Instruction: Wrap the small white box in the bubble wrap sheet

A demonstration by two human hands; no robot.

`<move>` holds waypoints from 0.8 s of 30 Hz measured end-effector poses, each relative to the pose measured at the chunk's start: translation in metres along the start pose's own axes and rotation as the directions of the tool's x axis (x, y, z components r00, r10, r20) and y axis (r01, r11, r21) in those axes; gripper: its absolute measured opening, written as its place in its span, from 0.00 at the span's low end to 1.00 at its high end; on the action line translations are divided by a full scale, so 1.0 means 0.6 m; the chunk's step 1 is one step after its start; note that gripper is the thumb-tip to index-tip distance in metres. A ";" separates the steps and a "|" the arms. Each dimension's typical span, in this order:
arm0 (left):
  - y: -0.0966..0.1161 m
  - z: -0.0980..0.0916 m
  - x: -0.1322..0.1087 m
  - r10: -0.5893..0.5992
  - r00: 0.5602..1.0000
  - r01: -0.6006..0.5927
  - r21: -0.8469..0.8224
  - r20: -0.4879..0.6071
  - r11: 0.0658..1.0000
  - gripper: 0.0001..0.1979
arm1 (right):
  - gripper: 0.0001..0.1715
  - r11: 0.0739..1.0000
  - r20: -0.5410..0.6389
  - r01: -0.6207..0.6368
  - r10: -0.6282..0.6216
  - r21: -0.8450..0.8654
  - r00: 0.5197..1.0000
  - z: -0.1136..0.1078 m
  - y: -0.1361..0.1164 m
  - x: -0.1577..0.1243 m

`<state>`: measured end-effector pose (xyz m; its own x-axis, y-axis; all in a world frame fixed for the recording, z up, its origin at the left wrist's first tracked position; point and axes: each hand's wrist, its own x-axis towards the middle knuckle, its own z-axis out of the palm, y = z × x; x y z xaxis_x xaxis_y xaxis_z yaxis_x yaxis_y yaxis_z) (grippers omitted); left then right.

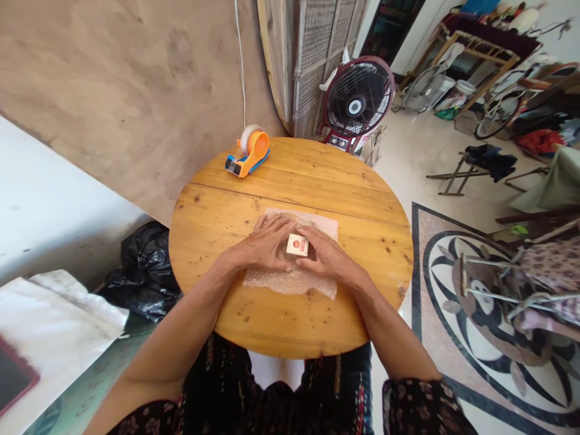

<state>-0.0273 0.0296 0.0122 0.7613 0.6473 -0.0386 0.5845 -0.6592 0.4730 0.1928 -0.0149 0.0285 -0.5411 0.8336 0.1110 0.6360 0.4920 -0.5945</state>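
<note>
A small cream-coloured box (296, 245) with a red round mark and red lettering lies on a sheet of bubble wrap (290, 285), about at the sheet's middle. My right hand (324, 254) is curved about the box's right side, fingers at its far corner and thumb at its near edge. On the other side, my left hand (265, 243) rests on the bubble wrap, palm down, its fingers and thumb apart and close to the box. Under the wrap is a round wooden table (281, 326).
An orange and blue tape dispenser (249, 151) with a roll of tape stands at the table's far left. Behind the table is a fan (357, 99). A black plastic bag (147, 272) sits left of the table, and a folding stool (471, 169) stands off to the right.
</note>
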 end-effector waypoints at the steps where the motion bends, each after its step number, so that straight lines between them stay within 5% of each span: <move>1: -0.002 0.000 -0.001 0.010 1.000 -0.010 -0.003 -0.010 1.000 0.55 | 0.41 1.000 0.008 -0.003 0.003 0.010 1.000 -0.001 0.001 -0.001; 9: -0.001 -0.010 -0.005 0.041 0.998 -0.042 -0.024 -0.046 0.999 0.48 | 0.45 0.995 -0.012 -0.026 0.027 0.091 1.000 -0.005 0.013 -0.006; 18: 0.007 -0.038 -0.021 0.002 0.994 -0.007 -0.039 -0.110 0.999 0.35 | 0.34 0.910 -0.042 -0.131 0.160 0.393 0.986 -0.026 0.009 -0.009; 24: 0.030 -0.047 -0.030 0.029 0.998 -0.026 0.057 -0.049 0.998 0.36 | 0.33 0.908 -0.017 -0.061 0.075 0.414 0.997 -0.023 0.011 -0.009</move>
<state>-0.0384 0.0170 0.0461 0.7631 0.6460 0.0179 0.5796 -0.6963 0.4233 0.2074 -0.0126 0.0351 -0.4826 0.8723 0.0792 0.3830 0.2915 -0.8765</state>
